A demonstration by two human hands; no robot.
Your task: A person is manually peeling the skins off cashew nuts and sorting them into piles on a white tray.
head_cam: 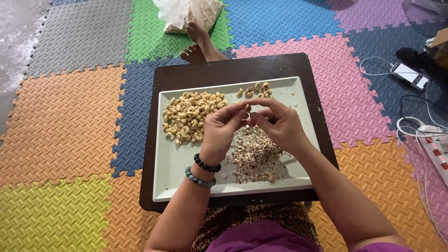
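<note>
My left hand (223,128) and my right hand (279,123) meet over the middle of a white rectangular tray (170,163), fingertips pinched together on a single small cashew nut (248,112). A pile of unpeeled cashews (189,116) lies on the tray to the left of my hands. A heap of brown peeled skins (254,156) sits under and below my hands. A few cashews (255,89) rest near the tray's far edge. Two bead bracelets (203,171) circle my left wrist.
The tray rests on a dark brown low table (224,70) over coloured foam floor mats. A foot (198,44) and a clear bag of nuts (189,14) lie beyond the table. A phone (409,74), cables and a power strip (436,151) are at right.
</note>
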